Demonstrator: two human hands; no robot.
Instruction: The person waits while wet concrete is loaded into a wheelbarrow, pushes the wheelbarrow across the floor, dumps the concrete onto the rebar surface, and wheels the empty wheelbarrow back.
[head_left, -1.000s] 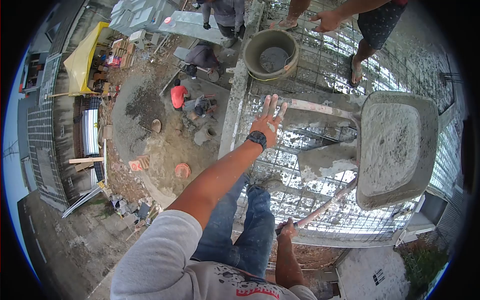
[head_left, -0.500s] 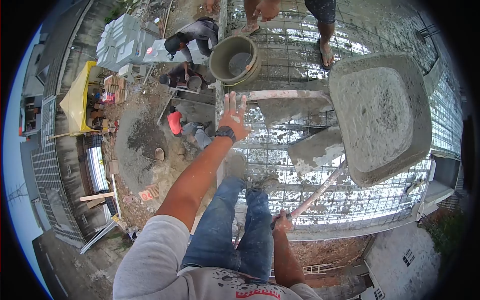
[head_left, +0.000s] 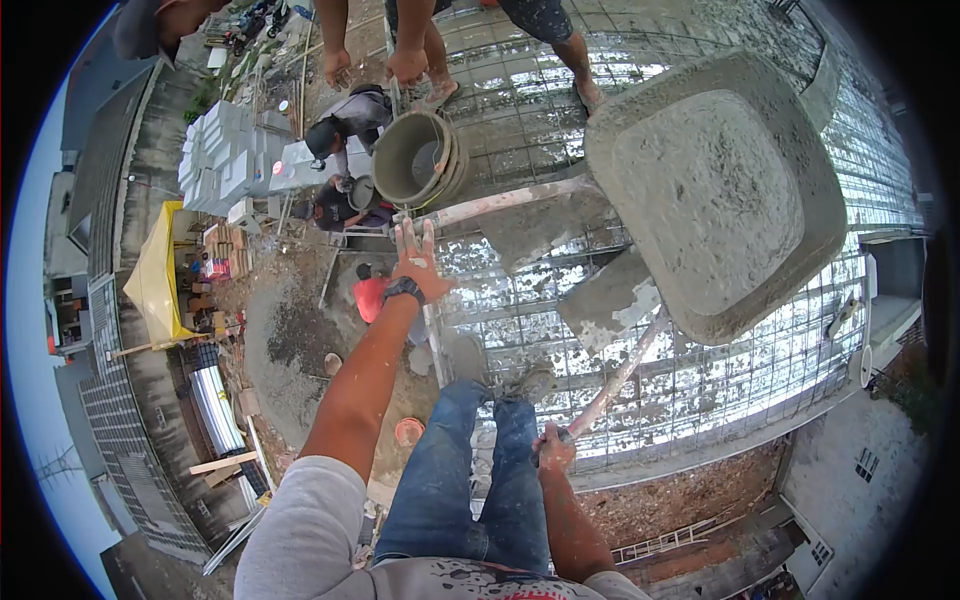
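Observation:
A wheelbarrow tray [head_left: 725,200] with wet grey concrete in it stands on the reinforcing mesh [head_left: 500,330]. Its two handles reach back towards me. My right hand [head_left: 555,452] is closed around the end of the lower handle [head_left: 625,375]. Fingers stretched and apart, my left hand [head_left: 422,272] is beside the end of the upper handle [head_left: 510,203]; whether it touches that handle I cannot tell. A large cement-smeared bucket [head_left: 455,175] stands just beyond my left fingertips.
Another person's hands [head_left: 408,66] hang near the bucket. Down to the left, a worker [head_left: 350,120] and a person in a red shirt [head_left: 370,293] are below the slab edge. A yellow canopy [head_left: 155,275] and stacked pale blocks [head_left: 225,160] lie farther left.
My view has shifted, bringing the wheelbarrow tray higher in the frame. Another person's arms and head show more at the top. My right hand keeps its hold, and my left stays outstretched.

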